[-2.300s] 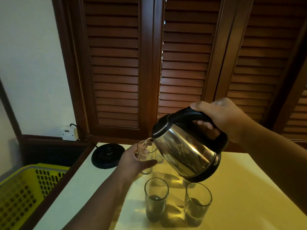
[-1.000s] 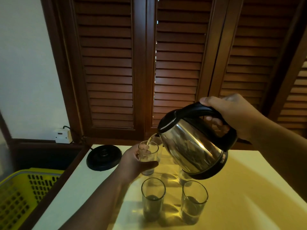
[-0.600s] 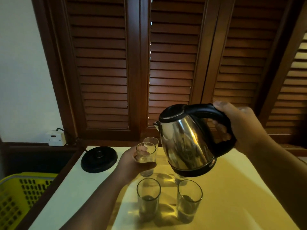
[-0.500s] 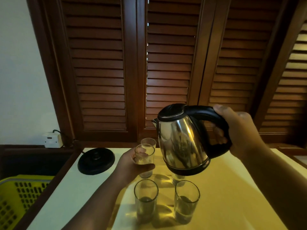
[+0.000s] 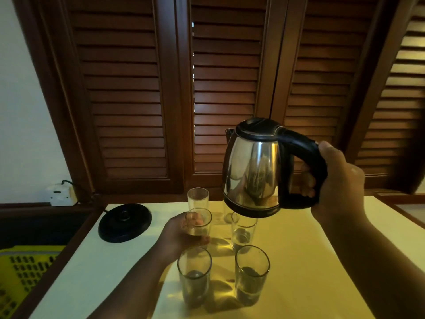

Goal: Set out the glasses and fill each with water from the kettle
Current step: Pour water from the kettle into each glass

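Steel kettle (image 5: 253, 171) is hanging nearly upright right of centre, with the right hand (image 5: 340, 178) curling its fingers round the black handle. At mid-frame the left hand (image 5: 179, 236) is wrapping thumb and fingers around a glass (image 5: 198, 223) (some water showing inside) over the yellow table (image 5: 322, 261). Two nearer glasses, the lower-left glass (image 5: 194, 275) and the lower-right glass (image 5: 251, 272), are standing just below.

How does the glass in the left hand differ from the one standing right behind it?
The held glass is gripped by the left hand; the back glass stands untouched on the table. The held glass has water in its lower part; the back glass looks empty. Both are clear, straight-sided and upright.
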